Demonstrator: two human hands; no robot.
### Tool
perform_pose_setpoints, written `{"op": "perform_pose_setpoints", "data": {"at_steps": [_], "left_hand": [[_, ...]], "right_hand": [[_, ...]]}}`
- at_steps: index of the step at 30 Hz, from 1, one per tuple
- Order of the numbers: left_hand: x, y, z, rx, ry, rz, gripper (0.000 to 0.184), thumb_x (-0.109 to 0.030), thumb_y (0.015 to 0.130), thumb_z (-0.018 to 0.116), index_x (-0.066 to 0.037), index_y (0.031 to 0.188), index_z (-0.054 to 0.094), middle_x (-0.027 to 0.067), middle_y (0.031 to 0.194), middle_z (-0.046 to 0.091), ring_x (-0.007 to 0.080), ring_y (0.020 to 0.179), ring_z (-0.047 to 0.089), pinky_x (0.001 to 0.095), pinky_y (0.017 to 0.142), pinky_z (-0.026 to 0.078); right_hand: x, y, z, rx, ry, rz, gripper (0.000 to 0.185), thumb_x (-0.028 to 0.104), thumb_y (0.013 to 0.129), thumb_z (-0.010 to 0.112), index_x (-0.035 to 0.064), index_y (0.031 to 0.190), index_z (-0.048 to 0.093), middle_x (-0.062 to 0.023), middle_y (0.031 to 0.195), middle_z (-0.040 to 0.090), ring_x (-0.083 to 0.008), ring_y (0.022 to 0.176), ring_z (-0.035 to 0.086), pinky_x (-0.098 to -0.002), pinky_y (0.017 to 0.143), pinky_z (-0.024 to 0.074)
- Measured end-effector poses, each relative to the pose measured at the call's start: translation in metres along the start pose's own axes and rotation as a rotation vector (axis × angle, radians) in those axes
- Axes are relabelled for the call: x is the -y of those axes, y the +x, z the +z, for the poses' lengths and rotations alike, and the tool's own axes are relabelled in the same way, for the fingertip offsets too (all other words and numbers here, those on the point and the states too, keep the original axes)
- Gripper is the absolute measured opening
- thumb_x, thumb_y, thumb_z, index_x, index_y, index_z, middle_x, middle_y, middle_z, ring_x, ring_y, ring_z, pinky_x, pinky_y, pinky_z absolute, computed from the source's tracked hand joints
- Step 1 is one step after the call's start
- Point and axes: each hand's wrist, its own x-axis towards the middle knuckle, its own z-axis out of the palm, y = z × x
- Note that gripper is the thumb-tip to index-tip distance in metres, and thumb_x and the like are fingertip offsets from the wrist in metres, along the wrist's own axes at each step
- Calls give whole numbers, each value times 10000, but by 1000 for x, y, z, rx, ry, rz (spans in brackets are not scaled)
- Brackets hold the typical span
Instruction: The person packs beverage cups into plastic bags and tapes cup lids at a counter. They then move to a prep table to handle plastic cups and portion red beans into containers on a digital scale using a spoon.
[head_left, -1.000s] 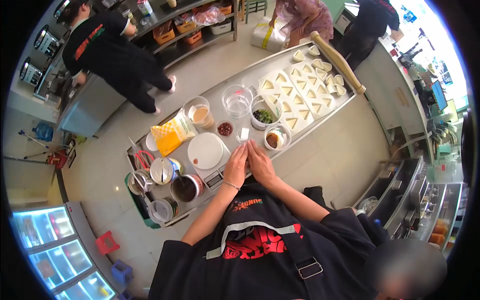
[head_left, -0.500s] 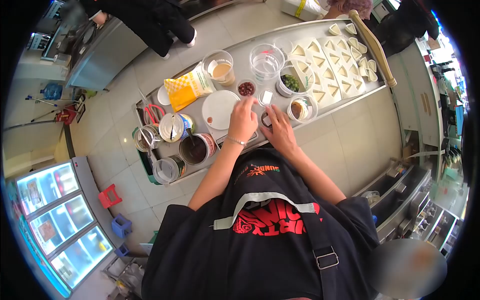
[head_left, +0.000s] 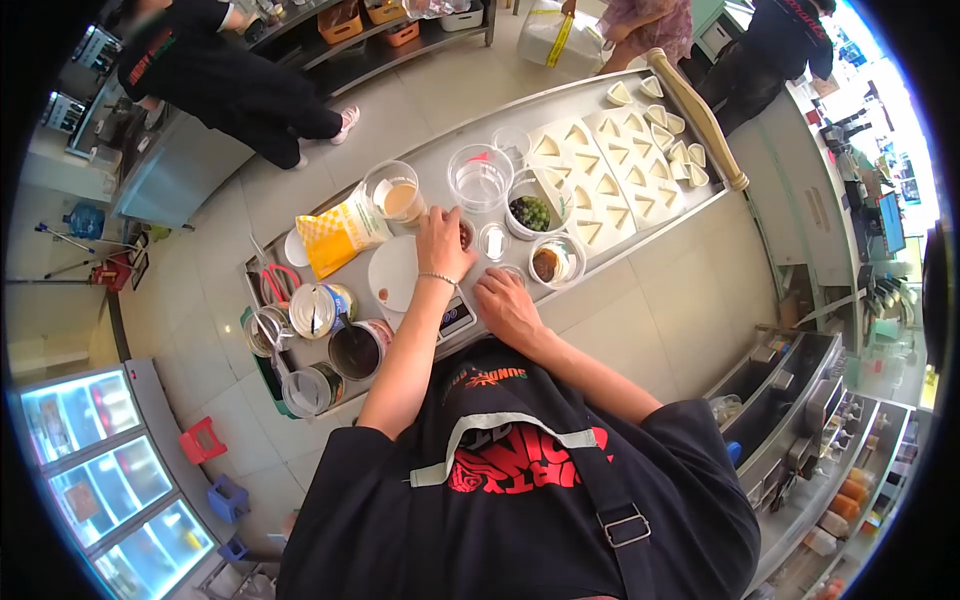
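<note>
My left hand (head_left: 443, 248), a bracelet at its wrist, is closed around a small cup of dark red beans (head_left: 466, 236), mostly covered by the fingers. My right hand (head_left: 508, 304) rests near the table edge with fingers curled; what they hold, if anything, is hidden. A small clear round cup (head_left: 514, 273) shows just past its knuckles. Between the hands and the tubs lies a small clear container with a white label (head_left: 494, 242). Left of my left hand is a scale with a round white plate (head_left: 392, 285), a small brown bit on it.
A tub of green fruit (head_left: 530, 212), a tub with brown contents (head_left: 546, 265), a clear tub (head_left: 480, 178) and a beige-filled tub (head_left: 398, 200) stand around. White triangular moulds (head_left: 600, 180) cover the right end. A yellow bag (head_left: 340, 235) and open cans (head_left: 358, 350) stand left.
The view has shifted, showing more of the far room. My left hand has moved onto the cup of red beans. My right hand's fingers have drawn in and curled.
</note>
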Motion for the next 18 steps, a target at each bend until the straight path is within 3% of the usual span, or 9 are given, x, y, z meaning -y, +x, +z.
{"op": "perform_pose_setpoints", "data": {"at_steps": [3, 6, 10, 12, 14, 15, 17, 18], "left_hand": [[-3, -14, -9, -64, -64, -16, 727, -154, 632, 826, -27, 1315, 611, 197, 1207, 551, 404, 1170, 560, 470, 1002, 510], [-6, -31, -20, -57, -180, -42, 769, -150, 661, 830, -24, 1367, 554, 214, 1223, 541, 426, 1154, 562, 500, 1008, 499], [-19, -54, -51, -146, -253, -17, 848, -114, 668, 786, -7, 1449, 475, 248, 1206, 525, 451, 1158, 556, 513, 1038, 479], [-21, -60, -60, -160, -284, 37, 889, -93, 671, 794, -17, 1484, 442, 234, 1189, 536, 438, 1153, 561, 502, 1026, 485], [-25, -65, -71, -76, -254, 43, 928, -80, 671, 806, -41, 1511, 414, 212, 1174, 548, 422, 1141, 571, 493, 1012, 495], [-28, -68, -78, -19, -240, 63, 979, -108, 683, 837, -72, 1550, 382, 195, 1186, 581, 405, 1137, 594, 493, 1012, 498], [-32, -73, -81, 25, -312, 121, 1005, -121, 683, 855, -84, 1565, 374, 195, 1199, 595, 401, 1139, 603, 493, 1009, 503], [-34, -77, -82, 65, -390, 167, 1030, -134, 683, 873, -96, 1579, 365, 195, 1211, 610, 398, 1141, 612, 493, 1005, 507]], "right_hand": [[-2, -2, 5, -83, 36, -32, 166, 45, 789, 656, 2, 948, 671, -145, 1062, 677, -359, 1215, 612, -490, 1078, 478], [-4, -4, 7, -123, 134, -53, 191, 27, 792, 646, -10, 974, 687, -151, 1095, 693, -371, 1239, 604, -500, 1076, 480], [7, -5, -10, -102, 254, 2, 321, -15, 817, 645, -25, 1132, 709, -168, 1180, 715, -341, 1200, 645, -448, 1055, 501], [10, -9, -11, -138, 351, 107, 363, -37, 862, 625, -1, 1213, 714, -182, 1185, 726, -353, 1169, 666, -423, 1024, 520], [16, -8, -31, 42, 538, 402, 398, 51, 985, 615, 21, 1381, 625, -179, 1316, 678, -339, 1199, 667, -428, 1017, 542], [15, -6, -31, 26, 534, 407, 398, 51, 985, 615, 21, 1381, 625, -179, 1316, 678, -339, 1199, 667, -428, 1017, 542], [19, -1, -23, -192, 1711, 730, 503, 229, 1083, 589, 84, 1548, 463, -172, 1474, 566, -306, 1231, 656, -438, 1009, 562], [19, 3, -31, -85, 1750, 764, 610, 366, 1099, 575, 134, 1614, 345, -157, 1561, 449, -272, 1248, 632, -444, 1020, 563]]}}
